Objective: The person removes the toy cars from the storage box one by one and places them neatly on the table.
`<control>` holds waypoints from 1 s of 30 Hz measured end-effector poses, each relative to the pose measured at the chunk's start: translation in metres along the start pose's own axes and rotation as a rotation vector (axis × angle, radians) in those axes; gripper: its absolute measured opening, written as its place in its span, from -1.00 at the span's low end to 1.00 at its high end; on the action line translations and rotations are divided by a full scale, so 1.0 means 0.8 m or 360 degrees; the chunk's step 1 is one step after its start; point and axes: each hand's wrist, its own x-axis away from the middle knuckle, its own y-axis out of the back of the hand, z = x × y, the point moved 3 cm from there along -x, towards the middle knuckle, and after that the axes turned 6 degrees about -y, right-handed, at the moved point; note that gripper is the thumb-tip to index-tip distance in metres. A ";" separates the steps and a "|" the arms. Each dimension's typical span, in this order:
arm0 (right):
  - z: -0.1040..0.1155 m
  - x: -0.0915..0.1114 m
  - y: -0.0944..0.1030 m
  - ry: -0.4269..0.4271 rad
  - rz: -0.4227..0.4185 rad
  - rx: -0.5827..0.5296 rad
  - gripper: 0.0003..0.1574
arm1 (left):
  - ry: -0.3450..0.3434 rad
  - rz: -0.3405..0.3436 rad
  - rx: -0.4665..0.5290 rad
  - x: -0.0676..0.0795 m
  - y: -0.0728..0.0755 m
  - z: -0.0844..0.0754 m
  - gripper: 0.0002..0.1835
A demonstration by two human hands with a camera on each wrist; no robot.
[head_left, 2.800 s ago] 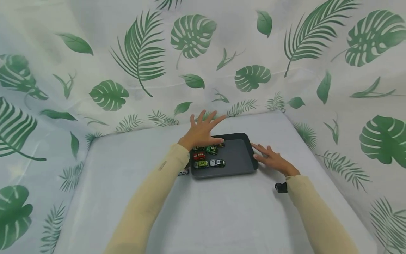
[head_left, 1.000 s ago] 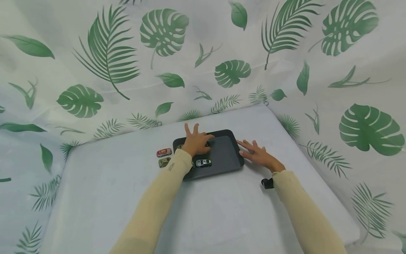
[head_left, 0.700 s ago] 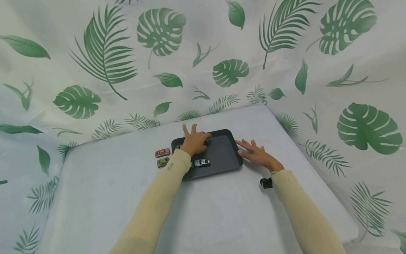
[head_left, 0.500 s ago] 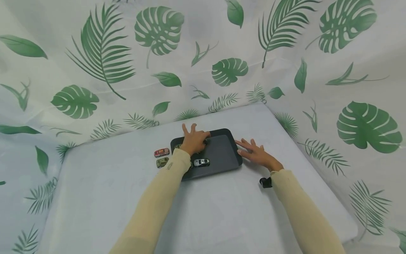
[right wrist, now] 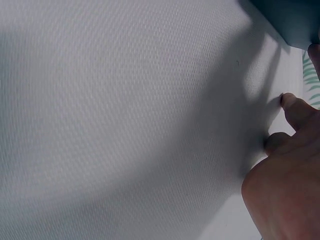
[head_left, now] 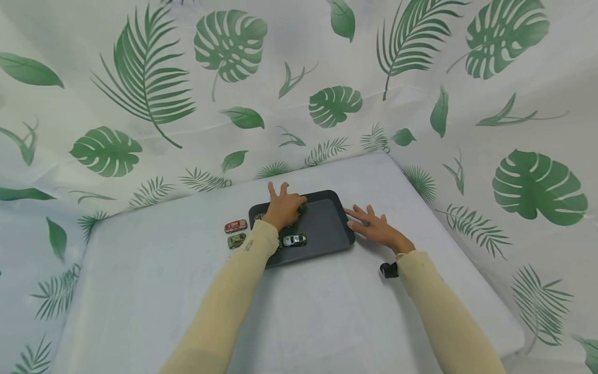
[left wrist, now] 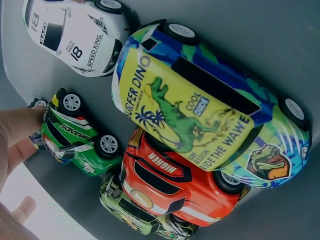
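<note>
My left hand reaches down into the dark grey tray, thumb and fingertips pinching a small dark toy car mostly hidden by the hand. In the left wrist view the fingers come in beside a green toy car. A red toy car, a yellow-and-blue dinosaur car, a camouflage car and a white number 18 car stand close together there. My right hand has its fingers extended, fingertips right at the tray's right side.
Left of the tray, a red toy car and an olive one stand on the white-covered table. A black wrist device hangs at the right cuff. Leaf-printed cloth surrounds the table's back and sides.
From spread above the tray, the left hand has come down and its fingers have closed on a car. The right hand stays at the tray's side. The head view has shifted rightward.
</note>
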 end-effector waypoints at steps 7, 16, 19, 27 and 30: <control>-0.002 -0.003 -0.004 -0.0001 -0.0013 0.0018 -0.20 | -0.0050 0.0012 -0.0096 0.001 -0.001 0.002 -0.61; -0.003 -0.004 -0.007 -0.0006 -0.0011 0.0019 -0.22 | -0.0110 0.0009 -0.0074 0.003 0.000 0.006 -0.64; -0.003 -0.004 -0.008 -0.0018 0.0000 0.0007 -0.22 | -0.0131 0.0000 -0.0030 0.004 0.002 0.007 -0.65; -0.002 -0.003 -0.002 -0.0005 -0.0014 0.0027 -0.22 | -0.0205 -0.0098 0.0026 0.002 0.008 0.005 -0.69; -0.002 -0.002 -0.001 -0.0011 -0.0014 0.0030 -0.22 | -0.0222 -0.0112 0.0025 0.001 0.010 0.004 -0.67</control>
